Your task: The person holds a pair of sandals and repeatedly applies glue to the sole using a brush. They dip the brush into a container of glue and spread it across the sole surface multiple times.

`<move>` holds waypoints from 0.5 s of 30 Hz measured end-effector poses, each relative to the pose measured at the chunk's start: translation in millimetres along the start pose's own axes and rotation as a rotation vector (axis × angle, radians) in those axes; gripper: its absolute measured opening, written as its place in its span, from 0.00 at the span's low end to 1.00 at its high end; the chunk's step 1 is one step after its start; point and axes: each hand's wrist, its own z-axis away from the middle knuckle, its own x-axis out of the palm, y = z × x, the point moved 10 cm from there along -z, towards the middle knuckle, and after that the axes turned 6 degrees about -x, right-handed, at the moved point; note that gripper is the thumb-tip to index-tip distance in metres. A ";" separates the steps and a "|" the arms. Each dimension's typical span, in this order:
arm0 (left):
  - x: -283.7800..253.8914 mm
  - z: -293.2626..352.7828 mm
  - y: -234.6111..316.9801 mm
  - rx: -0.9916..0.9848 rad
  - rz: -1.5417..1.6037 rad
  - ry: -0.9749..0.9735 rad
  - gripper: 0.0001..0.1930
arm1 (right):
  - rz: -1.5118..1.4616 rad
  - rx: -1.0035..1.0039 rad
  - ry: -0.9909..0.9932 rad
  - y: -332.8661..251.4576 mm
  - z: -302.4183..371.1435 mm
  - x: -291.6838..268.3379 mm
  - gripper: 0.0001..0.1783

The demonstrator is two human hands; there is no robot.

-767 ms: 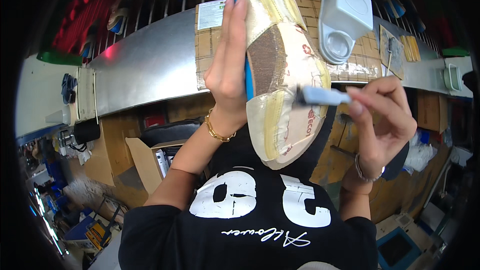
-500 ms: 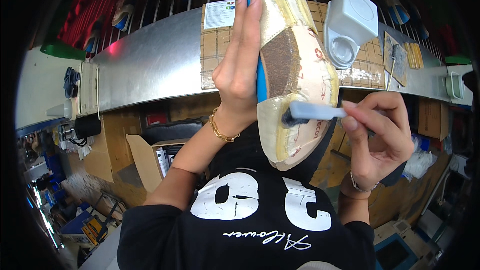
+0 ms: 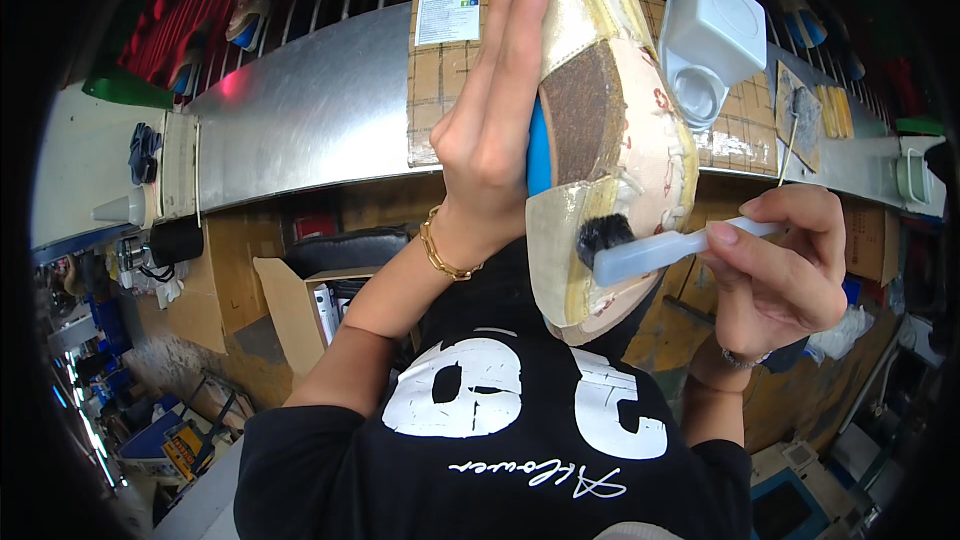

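My left hand [image 3: 487, 145] grips a shoe [image 3: 583, 105] from its left side, fingers pointing away from me. The shoe is on a blue last [image 3: 540, 145], its underside turned up. Cream and pale gold edges are folded in around a brown middle. My right hand [image 3: 785, 265] pinches a pale plastic brush [image 3: 645, 258] by the handle between thumb and fingers. Its dark bristles touch the folded edge at the shoe's near end. The surface there looks wet in places.
A white pot with a round cup [image 3: 722, 25] stands on a cardboard sheet [image 3: 435, 90] on the metal counter [image 3: 310, 100]. Farther right lie a stained board with a thin stick [image 3: 797, 115] and yellow strips [image 3: 833, 112]. Other shoes [image 3: 255, 10] sit on rails behind.
The brush has moved slightly toward me along the near end of the shoe and is tilted differently. My left hand and the shoe have shifted slightly right.
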 end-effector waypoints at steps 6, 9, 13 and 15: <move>2.3 0.6 -1.5 -0.017 0.049 -0.045 0.37 | -0.062 -0.025 -0.042 -0.6 -3.5 3.4 0.22; 2.2 0.2 -0.8 -0.004 0.097 -0.037 0.38 | -0.071 -0.053 -0.071 -2.8 -4.2 5.2 0.22; -5.4 1.7 3.6 0.023 0.250 0.032 0.39 | -0.074 -0.067 -0.102 -3.8 -2.1 5.1 0.19; 2.6 2.1 -1.0 -0.041 0.228 -0.048 0.39 | -0.077 -0.074 -0.126 -4.7 -1.1 5.0 0.16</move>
